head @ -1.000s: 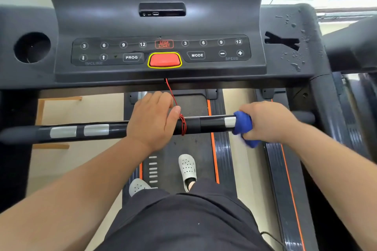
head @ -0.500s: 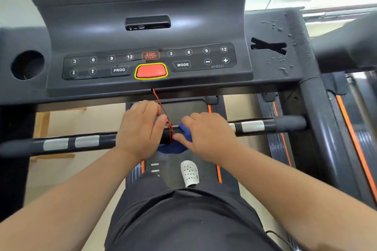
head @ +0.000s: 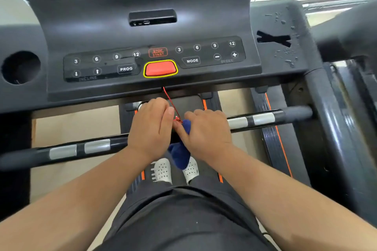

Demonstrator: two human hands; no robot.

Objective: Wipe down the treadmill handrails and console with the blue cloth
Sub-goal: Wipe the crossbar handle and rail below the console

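Observation:
A black front handrail (head: 98, 146) with silver sensor patches runs across the view below the dark console (head: 153, 26). My left hand (head: 151, 128) grips the bar at its middle. Right beside it my right hand (head: 208, 130) grips the bar with the blue cloth (head: 180, 155) wrapped under the palm; a fold of cloth hangs down below the bar. The two hands nearly touch, with the red safety cord (head: 170, 102) coiled on the bar between them.
The console carries a button panel and a red stop key (head: 160, 68). A round cup holder (head: 20, 67) is at the left, and water drops lie on the right tray (head: 285, 26). The right side rail (head: 330, 128) slopes down. My white shoes (head: 163, 170) stand on the belt.
My right hand has slid the cloth leftward along the bar from the right sensor patches to the middle, up against the left hand. The left hand has kept its grip.

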